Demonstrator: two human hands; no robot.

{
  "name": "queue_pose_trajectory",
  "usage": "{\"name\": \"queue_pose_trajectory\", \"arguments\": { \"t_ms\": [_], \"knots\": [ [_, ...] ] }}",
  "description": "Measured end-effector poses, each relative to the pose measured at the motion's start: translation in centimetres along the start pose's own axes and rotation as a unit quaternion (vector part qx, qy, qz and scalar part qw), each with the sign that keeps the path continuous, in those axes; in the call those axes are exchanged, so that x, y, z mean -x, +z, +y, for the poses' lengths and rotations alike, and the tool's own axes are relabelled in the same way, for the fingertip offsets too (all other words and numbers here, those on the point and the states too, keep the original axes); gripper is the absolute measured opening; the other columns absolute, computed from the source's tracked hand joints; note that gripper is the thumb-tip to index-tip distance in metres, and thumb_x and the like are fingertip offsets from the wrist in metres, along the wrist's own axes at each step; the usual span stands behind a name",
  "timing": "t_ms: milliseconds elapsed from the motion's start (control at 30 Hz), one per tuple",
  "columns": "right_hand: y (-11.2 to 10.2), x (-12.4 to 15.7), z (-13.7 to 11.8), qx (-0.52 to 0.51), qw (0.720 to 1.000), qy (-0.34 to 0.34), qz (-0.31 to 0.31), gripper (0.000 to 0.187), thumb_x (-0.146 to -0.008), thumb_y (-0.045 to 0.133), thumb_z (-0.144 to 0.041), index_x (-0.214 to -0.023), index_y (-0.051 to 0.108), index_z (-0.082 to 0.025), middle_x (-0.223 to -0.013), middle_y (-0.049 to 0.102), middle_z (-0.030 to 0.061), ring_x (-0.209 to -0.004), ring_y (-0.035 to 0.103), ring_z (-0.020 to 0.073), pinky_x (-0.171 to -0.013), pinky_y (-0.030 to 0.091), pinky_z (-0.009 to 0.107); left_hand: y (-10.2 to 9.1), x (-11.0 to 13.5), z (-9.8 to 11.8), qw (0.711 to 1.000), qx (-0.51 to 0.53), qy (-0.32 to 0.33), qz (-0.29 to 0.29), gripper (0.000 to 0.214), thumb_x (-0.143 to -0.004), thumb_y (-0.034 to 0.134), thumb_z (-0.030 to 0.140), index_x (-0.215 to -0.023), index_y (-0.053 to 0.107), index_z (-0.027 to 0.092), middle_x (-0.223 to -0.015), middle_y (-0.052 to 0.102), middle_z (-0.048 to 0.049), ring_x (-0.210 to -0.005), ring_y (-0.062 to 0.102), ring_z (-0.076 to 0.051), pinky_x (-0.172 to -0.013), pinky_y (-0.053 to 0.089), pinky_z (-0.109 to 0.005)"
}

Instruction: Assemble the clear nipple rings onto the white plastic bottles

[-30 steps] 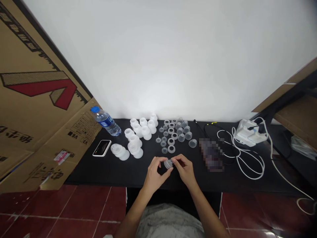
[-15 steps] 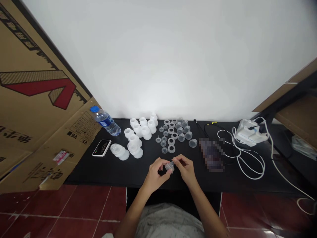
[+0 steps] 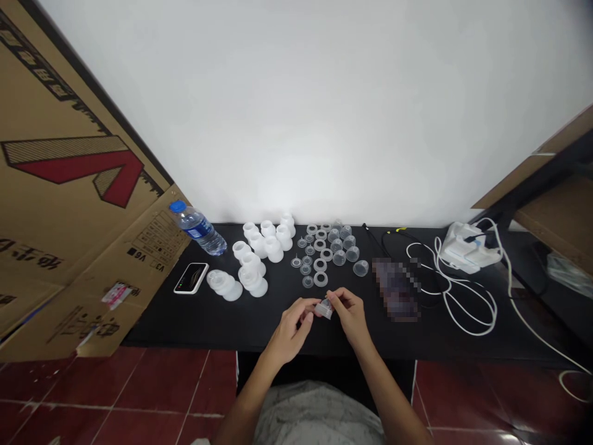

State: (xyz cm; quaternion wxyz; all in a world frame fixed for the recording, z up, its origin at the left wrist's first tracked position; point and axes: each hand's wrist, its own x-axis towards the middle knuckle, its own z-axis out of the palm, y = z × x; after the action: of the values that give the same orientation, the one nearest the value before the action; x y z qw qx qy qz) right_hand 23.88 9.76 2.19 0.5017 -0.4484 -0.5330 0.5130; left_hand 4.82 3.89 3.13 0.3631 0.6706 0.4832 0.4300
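Hands both closed on one small part: left hand (image 3: pixel 293 329) pinches from the left, right hand (image 3: pixel 350 313) from the right. The clear plastic piece (image 3: pixel 325 308) sits between them, held above the near part of the black worktop (image 3: pixel 208 327), with a tilt. Fingers hide part of it and the view is small, so it's probably a single moulded piece, but I can't confirm that.

Handling: looks very light and thin-walled, likely stiff but a bit springy, and smooth enough to slip from dry fingertips. Fragile-ish at the rim, I'd guess. Best hold is opposing fingertips on the outer wall, not a hard squeeze at the edge.

Far of the hands: rows of translucent rings (image 3: pixel 320 279) and clear cups (image 3: pixel 361 267). Further left: white silicone funnel pieces (image 3: pixel 251 277), a phone (image 3: pixel 191 278) and a water bottle (image 3: pixel 199 232). Right: a pixelated object (image 3: pixel 396 289) and a white cable (image 3: pixel 467 315).
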Motion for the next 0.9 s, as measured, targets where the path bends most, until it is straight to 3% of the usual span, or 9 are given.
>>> {"name": "queue_pose_trajectory", "arguments": {
  "t_ms": [133,300,567,667,733,800,900],
  "knots": [
    [0.02,0.01,0.03,-0.003,1.0,0.011,-0.014,0.047,-0.094,0.078,-0.063,-0.072,0.073,-0.022,-0.063,0.067,0.0005,-0.058,0.058,0.0171,-0.058,0.048,0.029,0.33,-0.12,-0.22,1.0,-0.023,0.003,0.015,0.022,-0.109,0.06,0.031,-0.126,0.072,0.025,-0.102,0.074,-0.0044,-0.083,0.066,-0.017,-0.076,0.053,-0.028],
    [0.27,0.28,-0.13,0.028,0.999,0.009,-0.03,0.051,-0.096,0.076,-0.064,-0.068,0.07,-0.022,-0.062,0.065,0.0002,-0.057,0.058,0.0169,-0.058,0.047,0.029,0.5,-0.16,-0.64,0.995,-0.077,0.001,0.061,0.016,-0.108,0.061,0.029,-0.1,0.074,0.023,-0.085,0.068,-0.0006,-0.069,0.058,-0.014,-0.067,0.047,-0.026],
    [0.27,0.43,-0.25,0.066,0.996,-0.02,-0.062,0.044,-0.1,0.073,-0.061,-0.079,0.075,-0.021,-0.071,0.07,0.0019,-0.064,0.062,0.0186,-0.062,0.049,0.03,0.7,0.03,-0.69,0.993,-0.101,0.019,0.065,0.014,-0.105,0.06,0.025,-0.094,0.068,0.022,-0.084,0.065,-0.0008,-0.066,0.057,-0.013,-0.064,0.047,-0.026],
    [0.26,0.4,-0.21,0.058,0.996,-0.019,-0.059,0.047,-0.1,0.072,-0.062,-0.076,0.072,-0.022,-0.068,0.068,0.001,-0.061,0.062,0.018,-0.06,0.05,0.029,0.76,-0.02,-0.59,0.994,-0.086,0.017,0.066,0.013,-0.105,0.06,0.025,-0.099,0.07,0.022,-0.088,0.071,-0.0024,-0.067,0.06,-0.014,-0.066,0.052,-0.026],
    [0.26,0.43,-0.11,0.048,0.997,-0.012,-0.055,0.049,-0.1,0.071,-0.063,-0.073,0.07,-0.022,-0.065,0.067,0.0003,-0.059,0.061,0.0176,-0.058,0.05,0.029,0.69,-0.1,-0.39,0.996,-0.056,0.021,0.063,0.015,-0.106,0.059,0.023,-0.114,0.072,0.022,-0.102,0.076,-0.0057,-0.078,0.068,-0.016,-0.072,0.058,-0.028],
    [0.28,0.49,0.01,0.053,0.997,-0.011,-0.062,0.049,-0.101,0.07,-0.063,-0.072,0.068,-0.023,-0.063,0.066,0.0004,-0.058,0.061,0.0177,-0.058,0.049,0.029,0.54,-0.13,-0.15,0.998,-0.024,0.037,0.051,0.026,-0.105,0.061,0.019,-0.129,0.07,0.024,-0.121,0.076,-0.0099,-0.101,0.075,-0.021,-0.086,0.063,-0.032],
    [0.3,0.61,0.14,0.071,0.995,-0.019,-0.072,0.049,-0.102,0.07,-0.061,-0.072,0.068,-0.023,-0.064,0.066,0.0008,-0.059,0.06,0.018,-0.057,0.047,0.029,0.35,0.04,-0.02,0.996,-0.012,0.078,0.033,0.033,-0.105,0.061,0.015,-0.135,0.07,0.026,-0.137,0.072,-0.0125,-0.129,0.071,-0.026,-0.108,0.062,-0.043]
  ]
}}
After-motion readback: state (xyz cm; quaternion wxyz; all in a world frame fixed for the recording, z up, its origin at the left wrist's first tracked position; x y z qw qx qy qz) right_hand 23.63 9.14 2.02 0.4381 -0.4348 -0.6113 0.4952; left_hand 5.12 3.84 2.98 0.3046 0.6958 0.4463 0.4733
